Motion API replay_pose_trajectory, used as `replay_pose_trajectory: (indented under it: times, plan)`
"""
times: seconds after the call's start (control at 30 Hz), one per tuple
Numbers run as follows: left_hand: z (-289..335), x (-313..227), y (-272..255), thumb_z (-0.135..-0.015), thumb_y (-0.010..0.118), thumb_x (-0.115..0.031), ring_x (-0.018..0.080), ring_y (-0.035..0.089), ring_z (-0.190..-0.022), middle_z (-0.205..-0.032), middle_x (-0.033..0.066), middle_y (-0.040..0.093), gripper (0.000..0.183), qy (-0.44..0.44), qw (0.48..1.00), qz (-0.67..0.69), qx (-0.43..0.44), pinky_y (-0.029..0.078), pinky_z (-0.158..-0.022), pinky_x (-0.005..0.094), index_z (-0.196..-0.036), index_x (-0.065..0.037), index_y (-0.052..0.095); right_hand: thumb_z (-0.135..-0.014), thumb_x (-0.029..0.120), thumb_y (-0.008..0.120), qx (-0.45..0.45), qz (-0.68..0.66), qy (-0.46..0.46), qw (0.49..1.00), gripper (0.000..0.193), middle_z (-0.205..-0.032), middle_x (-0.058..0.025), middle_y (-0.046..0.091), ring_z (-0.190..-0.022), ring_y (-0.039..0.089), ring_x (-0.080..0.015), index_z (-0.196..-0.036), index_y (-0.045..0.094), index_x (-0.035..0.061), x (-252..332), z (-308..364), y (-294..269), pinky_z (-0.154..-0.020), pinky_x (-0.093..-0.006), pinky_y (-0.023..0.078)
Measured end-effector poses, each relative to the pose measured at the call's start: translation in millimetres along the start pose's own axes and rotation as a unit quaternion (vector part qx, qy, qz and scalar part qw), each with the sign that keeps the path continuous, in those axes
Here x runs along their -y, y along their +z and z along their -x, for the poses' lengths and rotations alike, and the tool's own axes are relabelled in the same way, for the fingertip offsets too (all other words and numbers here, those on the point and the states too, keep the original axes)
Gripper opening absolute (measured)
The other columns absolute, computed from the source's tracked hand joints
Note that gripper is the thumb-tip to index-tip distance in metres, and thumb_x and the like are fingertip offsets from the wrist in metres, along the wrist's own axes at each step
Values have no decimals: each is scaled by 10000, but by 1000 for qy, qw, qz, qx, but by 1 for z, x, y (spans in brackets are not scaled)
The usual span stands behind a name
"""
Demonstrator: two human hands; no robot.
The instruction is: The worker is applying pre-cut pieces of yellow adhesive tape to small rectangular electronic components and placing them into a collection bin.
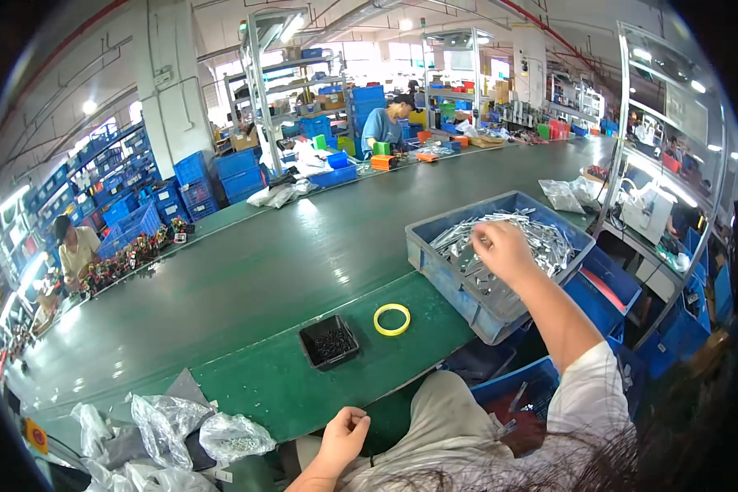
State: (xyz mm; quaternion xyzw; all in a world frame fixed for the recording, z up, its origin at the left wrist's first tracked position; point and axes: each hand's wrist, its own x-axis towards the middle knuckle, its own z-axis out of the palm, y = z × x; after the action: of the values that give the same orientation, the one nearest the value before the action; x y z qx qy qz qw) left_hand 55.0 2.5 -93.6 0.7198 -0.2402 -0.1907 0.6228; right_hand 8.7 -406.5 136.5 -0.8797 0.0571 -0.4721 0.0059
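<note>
My right hand (504, 250) is over a worn blue bin (444, 297) heaped with flat, silvery metal pieces (549, 246). Its fingers are curled toward the thumb, and whatever they may hold is too small to make out. Near the green table's front edge, above my lap, my left hand (344, 436) is closed, its fingers bent inward; I cannot see anything between them. A black tray (336, 362) of small dark parts, possibly screws, stands on the table between my hands. Just right of that tray lies a yellow ring (392, 332), like a roll of tape.
Clear plastic bags (238, 436) of small parts crowd the lower left. A blue crate (541, 385) sits below the bin. Across the long green belt (246, 271), one person (385, 125) works beside orange boxes; another person (78, 250) sits at far left. A metal frame (619, 123) rises at right.
</note>
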Motion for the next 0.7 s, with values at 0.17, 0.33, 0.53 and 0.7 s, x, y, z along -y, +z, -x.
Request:
replay_pose_trajectory:
  times: [0.17,0.33,0.53,0.7]
  plan:
    - [14,-34,-5,-829,753,-180,238,513,-1175,-1288,147,491,488,159,974,-156,-40,472,-929,378,-1233,-36,519,-768,133,746,94,-55,-97,989,72,-785,-67,680,-673,636,-292,-803,683,124,103,29,-46,-614,-411,501]
    - [11,-51,-4,-739,823,-295,352,328,-1408,-1517,197,310,910,170,979,-83,78,350,-1106,491,-1460,-35,333,-836,184,699,261,-326,-164,894,79,-867,-49,677,-779,652,-290,-845,660,117,164,104,-20,-678,-411,527]
    - [27,-17,3,-918,663,-117,146,557,-1071,-1163,72,618,340,-20,956,174,235,451,-934,305,-1228,-6,578,-865,181,690,268,-547,-146,779,136,-890,-96,664,-797,649,-284,-911,650,60,213,165,43,-709,-379,531]
    - [14,-4,10,-1021,562,-254,104,563,-683,-706,8,591,258,-150,925,299,183,459,-646,268,-894,-42,636,-854,268,716,341,-423,-101,833,263,-881,-136,663,-822,643,-337,-964,664,34,199,113,60,-744,-424,520]
